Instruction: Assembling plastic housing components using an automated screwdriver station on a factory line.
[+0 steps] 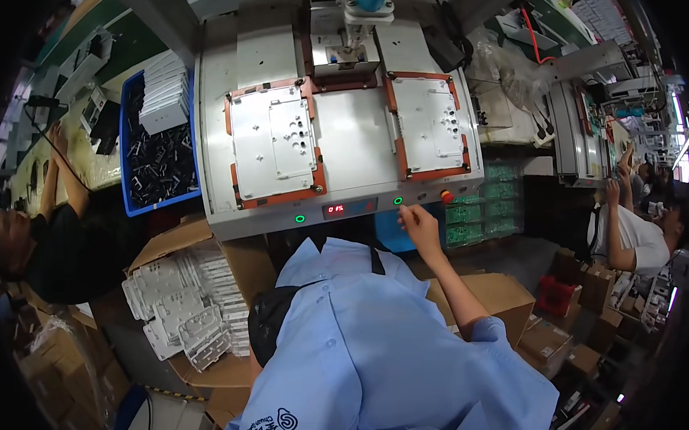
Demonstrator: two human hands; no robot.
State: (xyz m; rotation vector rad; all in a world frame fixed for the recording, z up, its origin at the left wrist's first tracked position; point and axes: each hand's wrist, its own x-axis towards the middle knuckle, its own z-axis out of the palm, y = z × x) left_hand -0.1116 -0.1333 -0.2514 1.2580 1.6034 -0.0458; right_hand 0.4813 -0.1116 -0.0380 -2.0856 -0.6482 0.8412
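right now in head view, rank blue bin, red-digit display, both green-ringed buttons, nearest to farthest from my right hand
1. Right green-ringed button: just above-left of your right hand
2. Red-digit display: between the buttons
3. Left green-ringed button: left of display
4. Blue bin: far left

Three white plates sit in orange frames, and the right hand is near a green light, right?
Not three: the head view shows two white plates in orange frames. The right hand is indeed near a green light.
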